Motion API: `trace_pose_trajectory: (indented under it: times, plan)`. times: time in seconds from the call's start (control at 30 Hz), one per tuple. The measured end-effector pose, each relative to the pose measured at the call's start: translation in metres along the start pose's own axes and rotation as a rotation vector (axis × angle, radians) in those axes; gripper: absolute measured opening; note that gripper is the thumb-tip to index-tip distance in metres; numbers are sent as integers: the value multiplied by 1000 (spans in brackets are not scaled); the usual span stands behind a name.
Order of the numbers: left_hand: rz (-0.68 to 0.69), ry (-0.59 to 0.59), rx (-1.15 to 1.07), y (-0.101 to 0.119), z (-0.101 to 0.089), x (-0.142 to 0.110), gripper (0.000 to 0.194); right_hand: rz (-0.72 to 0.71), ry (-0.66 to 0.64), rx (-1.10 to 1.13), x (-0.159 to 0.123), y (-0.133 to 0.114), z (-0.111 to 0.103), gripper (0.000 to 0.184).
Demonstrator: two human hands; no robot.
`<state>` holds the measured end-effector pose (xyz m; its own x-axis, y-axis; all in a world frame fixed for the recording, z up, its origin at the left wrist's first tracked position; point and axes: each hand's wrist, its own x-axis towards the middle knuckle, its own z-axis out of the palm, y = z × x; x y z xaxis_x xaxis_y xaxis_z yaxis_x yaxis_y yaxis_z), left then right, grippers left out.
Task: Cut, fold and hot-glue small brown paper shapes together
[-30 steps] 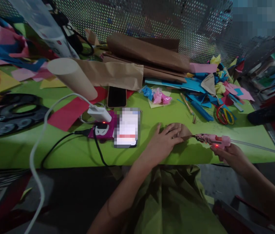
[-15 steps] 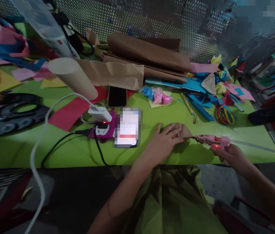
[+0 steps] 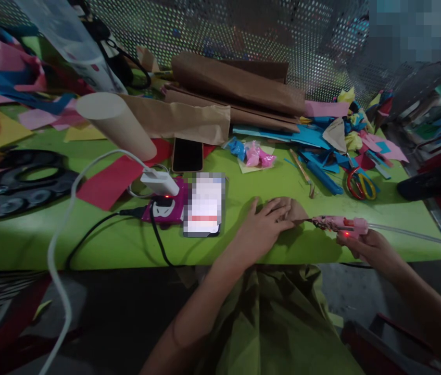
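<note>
My left hand (image 3: pixel 257 229) lies flat on a piece of brown paper (image 3: pixel 297 210) on the green table, its fingers stretched out and spread. Part of the paper is hidden under those fingers. In my right hand (image 3: pixel 368 246) is a pink hot glue gun (image 3: pixel 341 225), gripped by its handle, with a small red light glowing on it. Its nozzle points left and meets the paper's right edge; whether glue is coming out is too small to tell. A clear glue stick (image 3: pixel 411 232) sticks out of the gun's back.
A lit phone (image 3: pixel 203 205) lies left of my hand, beside a purple power strip (image 3: pixel 169 211) with a white charger (image 3: pixel 160 182). Behind are a dark phone (image 3: pixel 188 154), a cardboard tube (image 3: pixel 121 127) and brown paper rolls (image 3: pixel 239 83). Scissors (image 3: pixel 361 184) and paper scraps lie at the right.
</note>
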<state>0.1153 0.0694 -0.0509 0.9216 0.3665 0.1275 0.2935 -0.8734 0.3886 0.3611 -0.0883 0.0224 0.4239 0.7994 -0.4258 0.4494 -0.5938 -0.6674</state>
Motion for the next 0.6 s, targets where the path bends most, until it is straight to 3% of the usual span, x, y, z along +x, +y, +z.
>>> trace_pose_trajectory:
  times: [0.6]
  plan:
    - [8, 11, 21, -1, 1, -1, 41, 56, 13, -6, -1, 7, 0, 50]
